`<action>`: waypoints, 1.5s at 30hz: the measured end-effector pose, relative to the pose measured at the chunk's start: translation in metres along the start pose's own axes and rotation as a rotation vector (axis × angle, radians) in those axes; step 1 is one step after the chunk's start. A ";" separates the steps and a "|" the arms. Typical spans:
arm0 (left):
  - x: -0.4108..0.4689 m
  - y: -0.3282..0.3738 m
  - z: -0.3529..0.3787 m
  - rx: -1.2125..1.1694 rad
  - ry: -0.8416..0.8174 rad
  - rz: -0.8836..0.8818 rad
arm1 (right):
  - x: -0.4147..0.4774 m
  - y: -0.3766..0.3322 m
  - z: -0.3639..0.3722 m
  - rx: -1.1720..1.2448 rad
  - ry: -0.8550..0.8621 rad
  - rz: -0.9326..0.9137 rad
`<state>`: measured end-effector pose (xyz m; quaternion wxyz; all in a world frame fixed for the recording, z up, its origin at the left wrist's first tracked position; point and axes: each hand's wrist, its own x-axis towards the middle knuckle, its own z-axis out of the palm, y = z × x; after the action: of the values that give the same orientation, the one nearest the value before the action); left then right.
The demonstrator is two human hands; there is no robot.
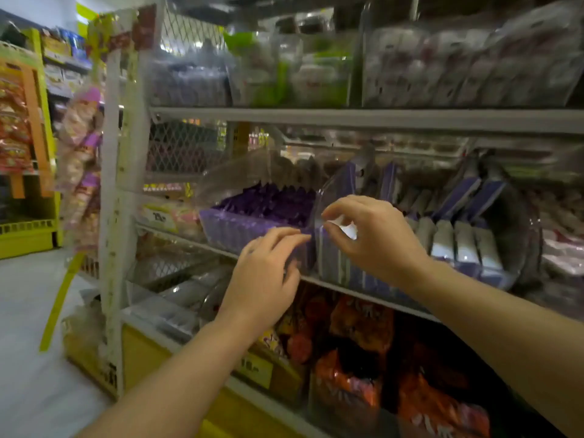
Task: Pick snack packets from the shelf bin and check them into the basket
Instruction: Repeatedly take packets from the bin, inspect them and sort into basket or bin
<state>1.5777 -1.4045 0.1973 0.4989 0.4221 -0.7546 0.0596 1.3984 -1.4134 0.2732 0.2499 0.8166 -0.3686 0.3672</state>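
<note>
A clear shelf bin (227,229) on the middle shelf holds several purple snack packets (268,205). Beside it, a second clear bin (505,279) holds purple-and-white packets (464,245) standing in a row. My left hand (265,279) reaches to the front wall of the purple bin with its fingers straight and holds nothing. My right hand (369,238) hovers at the clear wall between the two bins, thumb and forefinger curved and apart. Something white glints behind its fingers; the blur hides what it is. No basket is in view.
The metal shelf rack (110,216) has a white upright at the left. Orange and red bags (347,368) fill the shelf below, behind a yellow price tag (256,369). Bagged goods (474,64) sit in clear bins above. A yellow display stand (28,153) stands across the aisle floor.
</note>
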 end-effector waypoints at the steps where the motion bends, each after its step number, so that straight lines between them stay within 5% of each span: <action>1: -0.018 -0.004 0.002 -0.027 0.036 -0.007 | -0.017 -0.013 0.007 0.066 -0.023 -0.005; 7: -0.154 -0.040 0.028 -0.050 0.001 -0.214 | -0.137 -0.070 0.073 0.354 -0.268 0.078; 12: -0.267 -0.070 0.060 0.012 -0.342 -0.465 | -0.237 -0.098 0.140 0.489 -0.503 0.204; 17: -0.334 -0.095 0.092 0.050 -0.779 -0.563 | -0.322 -0.103 0.221 0.476 -1.040 0.467; 21: -0.349 -0.112 0.105 -0.032 -0.783 -0.688 | -0.371 -0.095 0.288 0.488 -1.338 0.672; 33: -0.360 -0.131 0.129 -0.245 -0.649 -0.851 | -0.424 -0.113 0.390 0.610 -1.244 0.968; 40: -0.348 -0.123 0.121 -0.230 -0.663 -0.846 | -0.399 -0.102 0.349 0.511 -1.038 1.098; 45: -0.335 -0.105 0.105 -0.170 -0.688 -0.795 | -0.367 -0.092 0.282 0.483 -0.895 1.027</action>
<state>1.6258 -1.3311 -0.1586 0.2394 0.6287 -0.6585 -0.3373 1.4196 -1.3958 -0.1985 -0.3164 0.6448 -0.6816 0.1400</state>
